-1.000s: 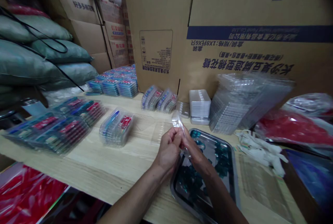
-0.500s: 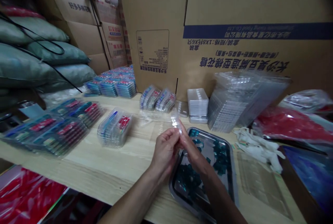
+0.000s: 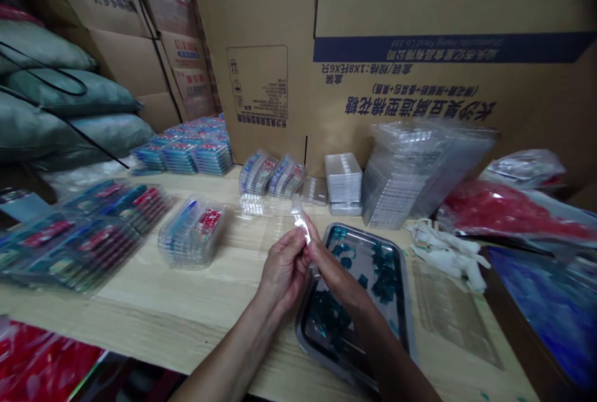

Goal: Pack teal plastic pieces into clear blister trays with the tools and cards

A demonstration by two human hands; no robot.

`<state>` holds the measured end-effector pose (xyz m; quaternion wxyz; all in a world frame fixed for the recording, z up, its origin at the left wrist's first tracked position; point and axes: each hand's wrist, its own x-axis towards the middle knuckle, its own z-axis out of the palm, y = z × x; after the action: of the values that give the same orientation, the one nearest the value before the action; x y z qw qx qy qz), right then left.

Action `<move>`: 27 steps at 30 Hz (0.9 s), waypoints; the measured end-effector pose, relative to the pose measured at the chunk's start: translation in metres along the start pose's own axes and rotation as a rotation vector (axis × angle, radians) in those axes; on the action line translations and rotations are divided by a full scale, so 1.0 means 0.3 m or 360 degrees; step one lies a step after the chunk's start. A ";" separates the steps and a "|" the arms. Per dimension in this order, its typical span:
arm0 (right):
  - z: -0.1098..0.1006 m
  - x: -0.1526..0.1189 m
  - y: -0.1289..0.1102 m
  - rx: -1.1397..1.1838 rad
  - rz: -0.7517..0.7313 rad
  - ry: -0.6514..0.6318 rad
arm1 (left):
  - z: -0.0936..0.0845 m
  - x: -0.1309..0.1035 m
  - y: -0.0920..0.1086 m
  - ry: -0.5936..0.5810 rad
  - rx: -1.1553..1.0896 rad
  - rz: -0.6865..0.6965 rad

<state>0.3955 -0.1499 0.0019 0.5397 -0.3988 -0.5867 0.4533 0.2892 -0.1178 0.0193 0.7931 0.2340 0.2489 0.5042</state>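
In the head view my left hand [image 3: 282,268] and my right hand [image 3: 326,259] meet near the middle of the table. Between their fingertips they pinch a narrow, shiny clear plastic piece [image 3: 299,214], its upper end poking out above the fingers. My fingers hide its lower part, so its full shape cannot be made out. Under my right wrist lies a dark-rimmed tray [image 3: 407,290] with loose teal translucent pieces [image 3: 385,274] in it. To the left stands a row of clear filled cases [image 3: 189,234] showing blue and red contents.
More filled packs [image 3: 100,228] lie at left, with blue stacks [image 3: 186,150] behind. Empty clear trays [image 3: 396,178] and white trays [image 3: 344,178] stand before a large cardboard box [image 3: 261,28]. White gloves [image 3: 450,252] and a bin of blue pieces [image 3: 541,315] are at right.
The whole view has shifted, so most things appear farther left and slightly higher. Both hands stay together on the clear plastic piece, with little change in their grip.
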 end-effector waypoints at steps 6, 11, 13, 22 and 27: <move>-0.005 -0.006 -0.026 -0.0082 0.0006 -0.0075 | -0.008 -0.005 0.001 0.0003 0.0061 -0.0006; -0.006 -0.009 -0.026 -0.0121 0.0030 -0.0086 | -0.013 -0.002 -0.002 -0.0018 0.0067 -0.0021; -0.009 -0.010 -0.020 -0.0136 0.0041 -0.0082 | -0.012 -0.002 -0.005 -0.0051 0.0087 -0.0016; -0.017 0.002 0.005 -0.0102 0.0037 -0.0034 | -0.007 -0.008 -0.003 -0.0121 0.0025 0.0012; -0.007 -0.002 -0.003 -0.0083 0.0009 -0.0013 | -0.002 -0.008 -0.008 -0.0062 0.0043 0.0007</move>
<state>0.3976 -0.1507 0.0026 0.5254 -0.4125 -0.5994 0.4410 0.2897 -0.1207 0.0179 0.7934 0.2550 0.2398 0.4980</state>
